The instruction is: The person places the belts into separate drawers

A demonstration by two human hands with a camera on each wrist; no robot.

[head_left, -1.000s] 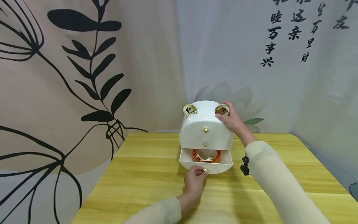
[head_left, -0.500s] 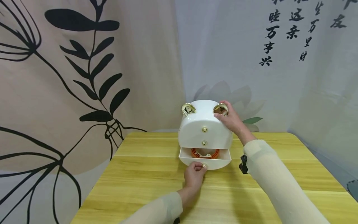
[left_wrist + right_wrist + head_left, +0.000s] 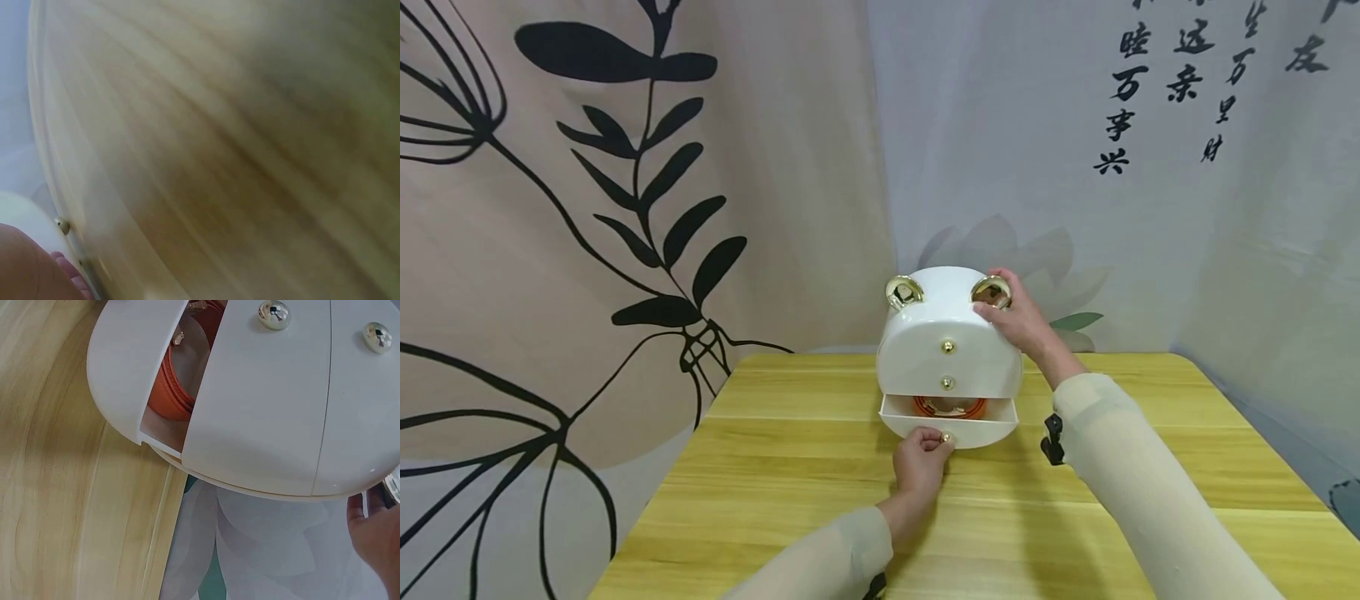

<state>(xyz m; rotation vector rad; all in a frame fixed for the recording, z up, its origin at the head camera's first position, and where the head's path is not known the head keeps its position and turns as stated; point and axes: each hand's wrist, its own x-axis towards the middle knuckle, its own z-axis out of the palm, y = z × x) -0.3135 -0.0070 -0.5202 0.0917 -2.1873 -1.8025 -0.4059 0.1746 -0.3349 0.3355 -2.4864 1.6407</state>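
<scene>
A white drawer box (image 3: 910, 358) with two gold ears on top stands on the table. Its bottom drawer (image 3: 985, 433) is partly pulled out, and a coiled orange-brown belt (image 3: 164, 394) lies inside it, with metal parts showing. With thumb and fingers, my left hand (image 3: 917, 467) pinches the gold knob (image 3: 947, 437) on this drawer's front. Up at the top right, my right hand (image 3: 1021, 321) holds the box by its right gold ear (image 3: 991, 292), thumb in front and fingers behind. The two upper drawers, each with a gold knob (image 3: 274, 314), are closed.
The wooden table (image 3: 790, 483) extends around the box to both sides and toward me. Behind it hangs a pale curtain (image 3: 805, 208) printed with dark plants and writing. The left gold ear (image 3: 904, 292) is untouched.
The bottom drawer has slid inward with my left hand on its knob, so less of the belt shows. My right hand keeps its hold on the ear. The head view has shifted slightly.
</scene>
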